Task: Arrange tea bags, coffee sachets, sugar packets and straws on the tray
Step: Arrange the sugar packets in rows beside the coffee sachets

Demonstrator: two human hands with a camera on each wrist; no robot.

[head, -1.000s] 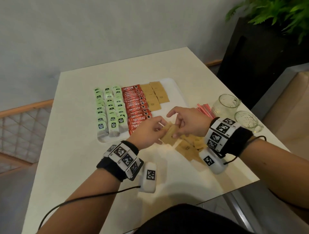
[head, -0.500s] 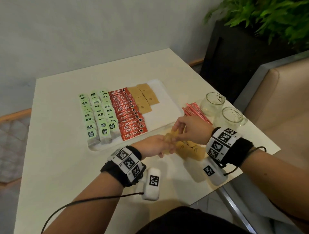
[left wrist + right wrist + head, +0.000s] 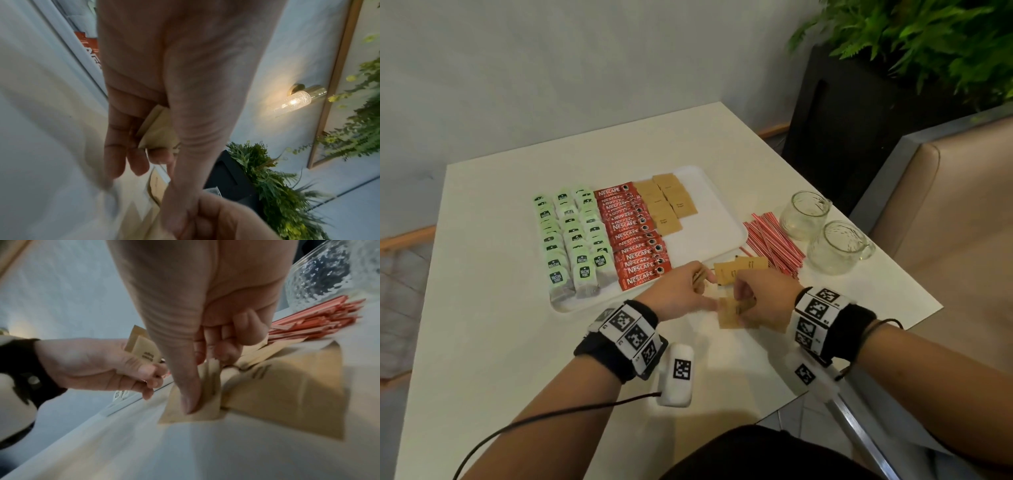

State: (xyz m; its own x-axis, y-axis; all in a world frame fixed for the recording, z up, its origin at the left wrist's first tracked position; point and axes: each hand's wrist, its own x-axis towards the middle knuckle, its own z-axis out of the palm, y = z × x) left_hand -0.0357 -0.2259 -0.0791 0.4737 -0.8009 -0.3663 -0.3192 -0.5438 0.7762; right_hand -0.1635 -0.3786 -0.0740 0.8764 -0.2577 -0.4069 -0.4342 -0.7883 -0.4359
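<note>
Both hands grip sugar packets: left hand (image 3: 681,291) several, right hand (image 3: 763,298) one

Bare forearms. Each wrist wears black fabric band (image 3: 606,353) ringed with white blocks bearing black square-code markers. White capsule-shaped camera pod (image 3: 677,375) with same marker hangs below each wrist. Thin black cable (image 3: 544,416) trails along left forearm.

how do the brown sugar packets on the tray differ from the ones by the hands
The sugar packets on the tray lie flat in two neat overlapping columns; the loose sugar packets sit scattered on the table off the tray. The tray ones are untouched; the loose ones are being gathered by the left hand and right hand. Both are the same brown printed paper.
</note>
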